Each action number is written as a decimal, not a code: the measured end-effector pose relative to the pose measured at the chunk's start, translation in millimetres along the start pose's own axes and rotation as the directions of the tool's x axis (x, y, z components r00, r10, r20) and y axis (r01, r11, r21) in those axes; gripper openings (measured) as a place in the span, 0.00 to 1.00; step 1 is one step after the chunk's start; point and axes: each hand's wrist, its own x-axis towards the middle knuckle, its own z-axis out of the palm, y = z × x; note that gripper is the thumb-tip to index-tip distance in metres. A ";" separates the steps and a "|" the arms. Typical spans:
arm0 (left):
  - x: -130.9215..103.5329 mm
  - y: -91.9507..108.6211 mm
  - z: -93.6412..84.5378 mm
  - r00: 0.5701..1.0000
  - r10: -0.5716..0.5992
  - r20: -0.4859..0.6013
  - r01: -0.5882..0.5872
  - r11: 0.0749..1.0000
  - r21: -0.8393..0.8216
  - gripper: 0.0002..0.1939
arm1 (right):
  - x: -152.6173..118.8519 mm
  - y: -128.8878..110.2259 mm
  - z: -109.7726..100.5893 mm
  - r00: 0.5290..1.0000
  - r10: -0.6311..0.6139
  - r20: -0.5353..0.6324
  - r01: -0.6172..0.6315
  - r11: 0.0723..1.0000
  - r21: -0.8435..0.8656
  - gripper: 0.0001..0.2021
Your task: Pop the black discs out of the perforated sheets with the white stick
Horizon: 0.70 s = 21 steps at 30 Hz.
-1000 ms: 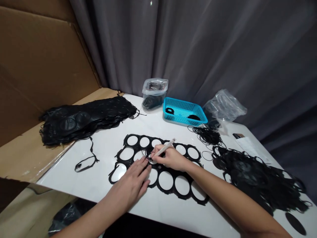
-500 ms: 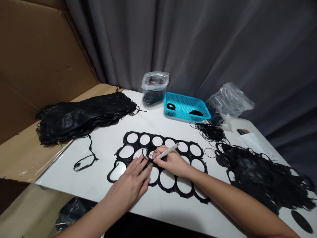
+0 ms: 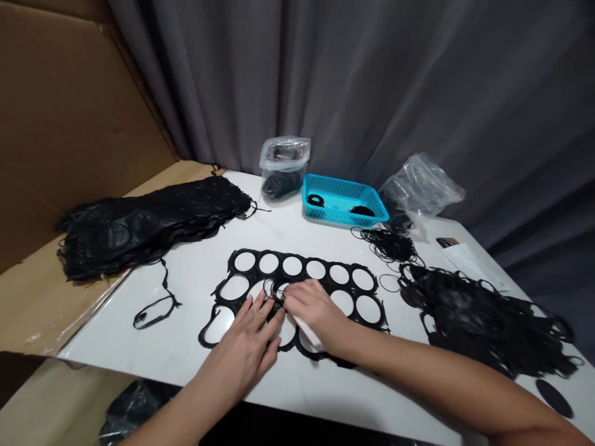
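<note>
A black rubber-like sheet (image 3: 255, 272) with rows of round holes lies flat before me. My left hand (image 3: 253, 331) rests palm down on its left-middle part, fingers stretched and slightly spread. Thin black rings (image 3: 268, 287) stand up by my left fingertips, at the sheet's middle row. My right hand (image 3: 316, 310) is closed around a slim, pale, flat-handled tool (image 3: 307, 332), whose handle slants back under the palm. The fingers of that hand touch the sheet beside the rings; the tool's tip is hidden behind them.
A stack of black sheets (image 3: 153, 223) lies at left by cardboard (image 3: 83, 124). Toward the back stand a bagged tub (image 3: 284, 167), a blue basket (image 3: 344, 214) and a plastic bag (image 3: 425, 186). Loose black rings (image 3: 388, 244) and a heap of black scraps (image 3: 483, 316) lie at right.
My right hand has turned, so the pale tool's handle now points back toward me instead of up to the right. My left hand keeps its place on the sheet. The view has shifted slightly.
</note>
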 end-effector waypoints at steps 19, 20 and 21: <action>29.6 19.8 2.2 0.989 0.097 -0.107 -0.100 0.995 -0.024 0.23 | -21.1 21.3 -48.4 0.846 0.527 0.080 -0.495 0.722 0.483 0.07; 31.3 21.7 4.7 0.990 0.105 -0.091 -0.109 0.993 -0.043 0.24 | -24.7 17.6 -45.3 0.835 0.542 0.099 -0.510 0.693 0.510 0.06; 31.8 22.5 7.0 0.992 0.102 -0.072 -0.106 0.993 -0.059 0.24 | -27.7 15.9 -42.4 0.824 0.557 0.105 -0.520 0.667 0.534 0.06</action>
